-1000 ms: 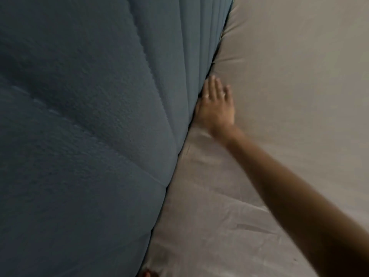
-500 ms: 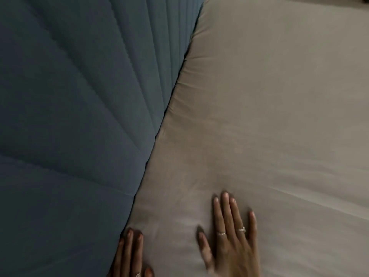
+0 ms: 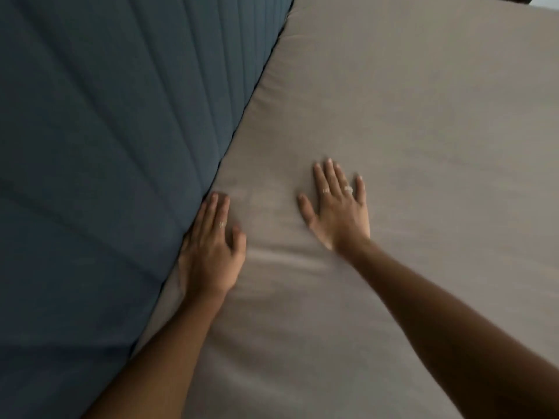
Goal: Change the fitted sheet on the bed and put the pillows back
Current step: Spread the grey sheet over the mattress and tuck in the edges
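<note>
Grey-brown sheet is lying stretched over the bed, filling the right & lower part of the view, w/ its edge tucked along the dark blue padded headboard on the left. No writing, brand or label is showing anywhere. You're pressing both hands flat on the sheet, palms down, fingers straight, gripping nothing. Your left hand is lying right at the seam, its outer edge touching the headboard, fingers close together. Your right hand is resting further out on the open fabric, fingers a bit spread, rings showing on two of them; the hands are apart from each other.

Vs half a sec ago: both hands are sitting further up the view now, forearms fully showing, where before only the fingers & part of the right hand were peeking in at the bottom edge.

Sheet's headboard edge is running diagonally from lower left to upper right, w/ soft creases fanning out from the seam & around the left hand. Both hands' fingers are pointing up the view, roughly along the seam.
</note>
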`<state>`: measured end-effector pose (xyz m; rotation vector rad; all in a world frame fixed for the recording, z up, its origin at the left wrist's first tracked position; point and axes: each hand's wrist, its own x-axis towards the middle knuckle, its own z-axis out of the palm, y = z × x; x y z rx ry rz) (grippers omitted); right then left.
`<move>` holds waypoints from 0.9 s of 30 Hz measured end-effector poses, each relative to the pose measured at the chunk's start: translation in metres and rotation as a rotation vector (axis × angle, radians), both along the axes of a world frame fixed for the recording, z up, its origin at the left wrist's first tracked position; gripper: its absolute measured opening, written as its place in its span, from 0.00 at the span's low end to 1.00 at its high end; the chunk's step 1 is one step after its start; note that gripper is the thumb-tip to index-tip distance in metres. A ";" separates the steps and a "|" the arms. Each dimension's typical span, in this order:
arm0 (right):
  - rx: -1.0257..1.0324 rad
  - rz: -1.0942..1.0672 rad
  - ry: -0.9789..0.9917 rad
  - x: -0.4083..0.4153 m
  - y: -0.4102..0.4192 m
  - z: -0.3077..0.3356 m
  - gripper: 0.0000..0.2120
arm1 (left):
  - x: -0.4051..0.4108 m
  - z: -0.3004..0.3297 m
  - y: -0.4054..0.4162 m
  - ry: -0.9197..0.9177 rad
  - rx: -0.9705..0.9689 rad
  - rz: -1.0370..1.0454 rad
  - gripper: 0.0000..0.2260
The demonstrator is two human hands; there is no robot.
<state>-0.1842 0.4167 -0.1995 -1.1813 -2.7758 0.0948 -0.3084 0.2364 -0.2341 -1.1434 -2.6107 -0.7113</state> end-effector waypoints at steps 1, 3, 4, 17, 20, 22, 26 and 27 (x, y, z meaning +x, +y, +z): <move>-0.015 -0.010 -0.019 0.000 -0.002 0.002 0.32 | -0.001 0.003 -0.001 -0.024 -0.012 -0.020 0.27; -0.060 -0.019 -0.070 0.004 -0.020 0.002 0.31 | -0.002 0.007 -0.015 -0.061 -0.066 -0.119 0.30; -0.073 0.005 -0.091 0.007 -0.035 0.003 0.31 | -0.001 0.007 -0.028 -0.053 -0.080 -0.182 0.29; -0.199 0.578 -0.004 0.096 -0.402 0.002 0.26 | 0.170 0.019 -0.357 -0.103 -0.116 -0.065 0.22; -0.269 0.604 -0.041 0.130 -0.470 0.009 0.26 | 0.217 0.025 -0.415 -0.085 -0.181 0.054 0.21; -0.291 0.650 -0.077 0.153 -0.502 0.014 0.26 | 0.245 0.035 -0.444 -0.185 -0.237 0.178 0.23; -0.318 0.961 -0.206 0.211 -0.534 0.024 0.27 | 0.294 0.052 -0.498 -0.384 -0.466 0.262 0.24; -0.338 1.061 -0.239 0.227 -0.534 0.026 0.27 | 0.303 0.059 -0.505 -0.455 -0.435 0.338 0.24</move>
